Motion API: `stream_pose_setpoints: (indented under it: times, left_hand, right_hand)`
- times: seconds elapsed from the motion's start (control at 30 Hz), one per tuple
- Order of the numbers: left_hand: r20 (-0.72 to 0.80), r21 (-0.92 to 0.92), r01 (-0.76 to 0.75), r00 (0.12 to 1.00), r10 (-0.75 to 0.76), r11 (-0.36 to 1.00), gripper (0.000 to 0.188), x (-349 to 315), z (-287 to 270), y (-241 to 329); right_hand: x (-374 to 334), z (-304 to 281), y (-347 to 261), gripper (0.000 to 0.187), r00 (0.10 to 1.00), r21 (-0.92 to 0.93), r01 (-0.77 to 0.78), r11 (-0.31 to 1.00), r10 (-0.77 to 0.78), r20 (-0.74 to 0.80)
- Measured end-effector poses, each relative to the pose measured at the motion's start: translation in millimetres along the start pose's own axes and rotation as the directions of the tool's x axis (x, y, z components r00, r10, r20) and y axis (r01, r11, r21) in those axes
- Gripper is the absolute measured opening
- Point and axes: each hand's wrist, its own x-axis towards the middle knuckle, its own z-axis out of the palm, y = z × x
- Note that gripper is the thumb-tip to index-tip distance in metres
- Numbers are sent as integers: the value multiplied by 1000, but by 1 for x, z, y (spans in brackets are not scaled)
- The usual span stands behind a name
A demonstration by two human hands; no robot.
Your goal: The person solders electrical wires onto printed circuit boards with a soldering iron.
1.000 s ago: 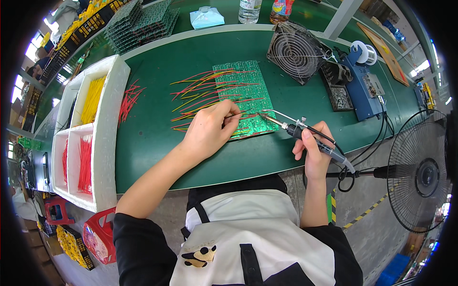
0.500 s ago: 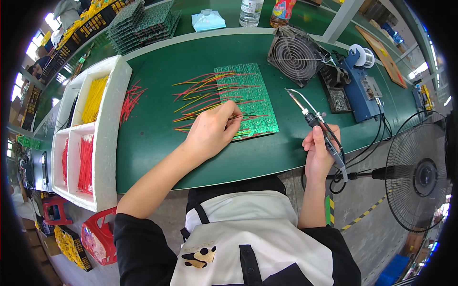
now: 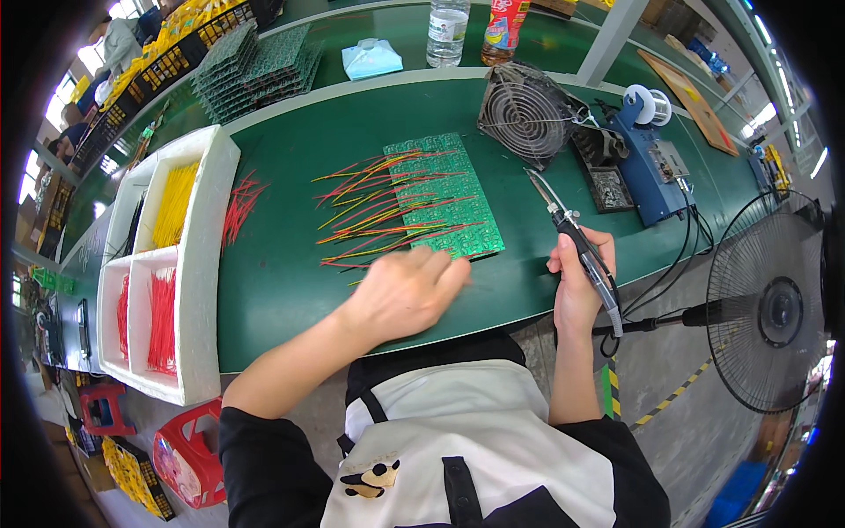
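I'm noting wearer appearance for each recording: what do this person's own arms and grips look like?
Plain black sleeves reach about the elbows, leaving the forearms bare. The left grip and right grip are ungloved hands; no watch or bracelet shows. Blur hides finer detail on the left.

Left grip (image 3: pixel 407 296) bent-fingered, back uppermost, on a slanted forearm (image 3: pixel 295 364), with right grip (image 3: pixel 578 268) curled above a steeper forearm (image 3: pixel 574 378).

Green bench (image 3: pixel 282 304): circuit board (image 3: pixel 466 195), red wire pile (image 3: pixel 241 209), white divided box (image 3: pixel 200 308), square fan (image 3: pixel 525 114).
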Motion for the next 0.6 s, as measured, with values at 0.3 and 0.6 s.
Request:
stream_pose_setpoints:
  times: [0.3, 0.6]
  left_hand:
    - [58, -43, 155, 987, -153, 987, 16, -3, 25, -9]
    - [3, -171, 226, 973, -229, 959, 12, 6, 9, -8]
  right_hand:
    - [11, 1, 1, 19, 1000, 8, 19, 1000, -19, -11]
    - [13, 4, 2, 19, 998, 23, 12, 1000, -11, -65]
